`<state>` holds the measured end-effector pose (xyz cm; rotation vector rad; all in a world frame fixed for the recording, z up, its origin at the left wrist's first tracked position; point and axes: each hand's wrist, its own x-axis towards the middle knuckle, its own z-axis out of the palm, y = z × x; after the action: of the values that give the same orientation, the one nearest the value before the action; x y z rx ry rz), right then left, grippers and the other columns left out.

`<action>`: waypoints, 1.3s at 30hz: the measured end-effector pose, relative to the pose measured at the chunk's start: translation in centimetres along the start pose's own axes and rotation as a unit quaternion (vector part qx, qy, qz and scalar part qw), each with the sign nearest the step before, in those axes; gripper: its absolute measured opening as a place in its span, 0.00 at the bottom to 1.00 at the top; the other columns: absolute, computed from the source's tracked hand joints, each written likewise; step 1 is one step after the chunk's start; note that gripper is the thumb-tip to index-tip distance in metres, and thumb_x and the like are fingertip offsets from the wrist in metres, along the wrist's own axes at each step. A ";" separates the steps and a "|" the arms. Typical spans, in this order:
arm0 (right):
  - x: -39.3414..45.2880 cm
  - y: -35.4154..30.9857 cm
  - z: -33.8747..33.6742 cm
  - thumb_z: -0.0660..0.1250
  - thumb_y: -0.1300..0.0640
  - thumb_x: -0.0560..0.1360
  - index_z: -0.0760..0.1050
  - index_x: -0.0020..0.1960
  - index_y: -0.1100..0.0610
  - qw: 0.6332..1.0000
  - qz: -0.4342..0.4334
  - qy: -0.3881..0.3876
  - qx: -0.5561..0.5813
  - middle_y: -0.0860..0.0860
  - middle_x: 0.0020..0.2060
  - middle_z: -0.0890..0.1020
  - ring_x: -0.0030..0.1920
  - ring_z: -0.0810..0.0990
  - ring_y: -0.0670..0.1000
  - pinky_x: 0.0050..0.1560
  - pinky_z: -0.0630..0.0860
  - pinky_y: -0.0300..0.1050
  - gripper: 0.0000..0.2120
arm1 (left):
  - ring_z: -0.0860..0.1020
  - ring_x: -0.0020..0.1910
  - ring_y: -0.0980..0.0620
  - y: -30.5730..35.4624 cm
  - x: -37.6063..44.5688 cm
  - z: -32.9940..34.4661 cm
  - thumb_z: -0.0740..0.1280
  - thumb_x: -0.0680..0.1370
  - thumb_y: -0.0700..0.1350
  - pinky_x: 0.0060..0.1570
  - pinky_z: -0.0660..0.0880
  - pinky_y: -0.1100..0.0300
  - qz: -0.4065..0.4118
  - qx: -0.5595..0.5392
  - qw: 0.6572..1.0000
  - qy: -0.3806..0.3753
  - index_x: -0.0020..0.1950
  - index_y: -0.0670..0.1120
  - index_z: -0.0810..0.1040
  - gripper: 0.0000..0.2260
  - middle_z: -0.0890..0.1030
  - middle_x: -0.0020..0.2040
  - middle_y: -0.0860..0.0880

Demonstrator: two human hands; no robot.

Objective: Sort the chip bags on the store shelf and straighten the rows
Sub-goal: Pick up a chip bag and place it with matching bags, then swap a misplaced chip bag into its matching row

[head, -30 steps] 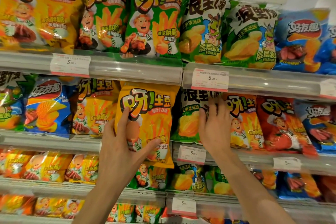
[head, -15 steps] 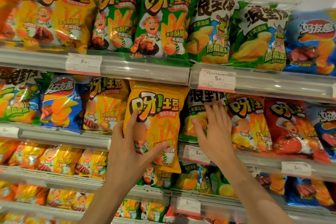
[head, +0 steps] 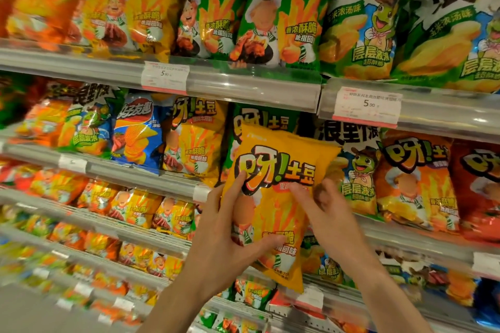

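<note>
Both hands grip the yellow chip bag (head: 278,197): left hand (head: 224,235) pinching its lower edge, right hand (head: 322,208) curled on its side; we judge it light, puffy, crushable.

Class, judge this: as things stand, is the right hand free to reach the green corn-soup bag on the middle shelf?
Probably not at once: the right hand helps the left hand hold the yellow bag, which partly covers the green corn-soup bag.
</note>
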<state>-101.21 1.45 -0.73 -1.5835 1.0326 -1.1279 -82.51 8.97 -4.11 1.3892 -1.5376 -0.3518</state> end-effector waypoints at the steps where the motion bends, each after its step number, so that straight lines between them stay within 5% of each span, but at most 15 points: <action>1: -0.1 0.0 0.5 0.69 0.38 0.71 0.74 0.62 0.45 1.000 0.004 0.002 0.006 0.43 0.54 0.84 0.54 0.84 0.41 0.51 0.83 0.43 0.22 | 0.66 0.69 0.64 -0.2 -0.2 -0.5 0.69 0.66 0.75 0.61 0.76 0.58 -0.010 -0.018 1.000 -0.003 0.76 0.73 0.50 0.44 0.62 0.71 0.63; 7: -1.5 -1.2 5.1 0.68 0.44 0.74 0.74 0.62 0.47 0.999 0.023 0.003 0.031 0.44 0.53 0.86 0.53 0.85 0.43 0.47 0.81 0.39 0.18 | 0.64 0.62 0.82 -2.3 -0.9 -5.8 0.62 0.74 0.69 0.52 0.72 0.76 -0.087 -0.140 0.986 0.013 0.76 0.74 0.51 0.32 0.64 0.67 0.75; 11: -2.5 -2.3 10.7 0.69 0.46 0.71 0.75 0.61 0.46 0.999 0.031 0.005 0.042 0.42 0.52 0.86 0.51 0.85 0.41 0.42 0.80 0.33 0.18 | 0.69 0.64 0.75 -5.6 -1.4 -11.3 0.62 0.74 0.68 0.49 0.70 0.74 -0.117 -0.178 0.977 -0.013 0.74 0.74 0.55 0.31 0.66 0.60 0.80; 15: -3.1 -2.7 17.9 0.68 0.48 0.74 0.74 0.60 0.43 0.997 0.053 0.000 0.052 0.40 0.51 0.86 0.50 0.85 0.38 0.41 0.79 0.31 0.15 | 0.70 0.54 0.83 -9.3 -2.1 -17.5 0.64 0.78 0.60 0.44 0.69 0.82 -0.125 -0.194 0.972 -0.047 0.70 0.71 0.64 0.21 0.73 0.52 0.83; 18: -2.9 -3.9 23.5 0.66 0.54 0.78 0.69 0.50 0.39 0.995 0.062 -0.011 0.073 0.35 0.46 0.81 0.40 0.81 0.28 0.35 0.74 0.24 0.10 | 0.76 0.58 0.72 -12.1 -2.8 -22.1 0.64 0.77 0.63 0.49 0.73 0.74 -0.141 -0.192 0.970 -0.046 0.67 0.75 0.64 0.19 0.76 0.59 0.76; 21: -2.3 -5.8 28.5 0.65 0.57 0.80 0.65 0.44 0.41 0.995 0.076 -0.028 0.064 0.31 0.41 0.75 0.31 0.75 0.23 0.31 0.69 0.20 0.14 | 0.74 0.59 0.74 -14.9 -3.2 -26.3 0.64 0.75 0.65 0.50 0.74 0.71 -0.160 -0.183 0.970 -0.017 0.68 0.74 0.64 0.21 0.75 0.57 0.79; 25: 0.1 -5.9 33.5 0.67 0.49 0.78 0.68 0.53 0.37 0.991 0.074 -0.103 0.040 0.35 0.56 0.79 0.45 0.77 0.23 0.42 0.72 0.21 0.10 | 0.74 0.62 0.71 -18.5 -2.6 -30.4 0.65 0.74 0.68 0.53 0.72 0.67 -0.178 -0.187 0.966 0.014 0.69 0.75 0.64 0.24 0.75 0.61 0.75; 29: 3.2 -6.6 38.0 0.66 0.52 0.80 0.65 0.48 0.39 0.991 0.068 -0.112 0.020 0.31 0.48 0.73 0.39 0.71 0.17 0.40 0.67 0.17 0.11 | 0.72 0.59 0.77 -21.2 -0.9 -33.4 0.66 0.71 0.73 0.55 0.70 0.66 -0.168 -0.183 0.967 0.058 0.67 0.74 0.67 0.25 0.74 0.59 0.78; 31: 5.1 -6.6 40.3 0.69 0.42 0.77 0.69 0.58 0.39 0.990 0.065 -0.127 0.017 0.33 0.54 0.77 0.52 0.73 0.22 0.54 0.71 0.23 0.13 | 0.74 0.58 0.77 -22.3 0.4 -35.0 0.64 0.72 0.73 0.56 0.71 0.65 -0.165 -0.174 0.969 0.064 0.66 0.75 0.68 0.22 0.75 0.59 0.77; 33: 7.6 -5.9 42.7 0.71 0.28 0.68 0.68 0.72 0.42 0.991 0.031 -0.127 0.001 0.41 0.67 0.78 0.68 0.73 0.39 0.70 0.72 0.46 0.38 | 0.75 0.62 0.71 -23.8 1.8 -36.4 0.63 0.76 0.68 0.60 0.71 0.60 -0.159 -0.167 0.970 0.075 0.66 0.74 0.70 0.19 0.77 0.63 0.70; 35: 10.0 -5.4 44.7 0.69 0.23 0.64 0.68 0.72 0.43 0.992 0.011 -0.124 0.003 0.44 0.68 0.78 0.70 0.74 0.47 0.70 0.72 0.55 0.43 | 0.74 0.65 0.67 -25.1 3.3 -37.8 0.63 0.78 0.62 0.63 0.70 0.60 -0.157 -0.152 0.972 0.090 0.69 0.69 0.70 0.20 0.77 0.65 0.66; 39: 14.3 -6.6 48.7 0.66 0.20 0.62 0.68 0.69 0.41 0.991 -0.011 -0.136 -0.015 0.44 0.66 0.79 0.68 0.76 0.47 0.67 0.75 0.56 0.42 | 0.74 0.66 0.65 -27.5 6.5 -41.1 0.64 0.79 0.62 0.60 0.70 0.63 -0.158 -0.139 0.971 0.116 0.72 0.65 0.70 0.21 0.78 0.66 0.65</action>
<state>-50.09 -0.92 0.17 -1.7208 0.8571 -0.8831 -32.74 10.92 -2.79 1.3949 -1.0322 -0.5568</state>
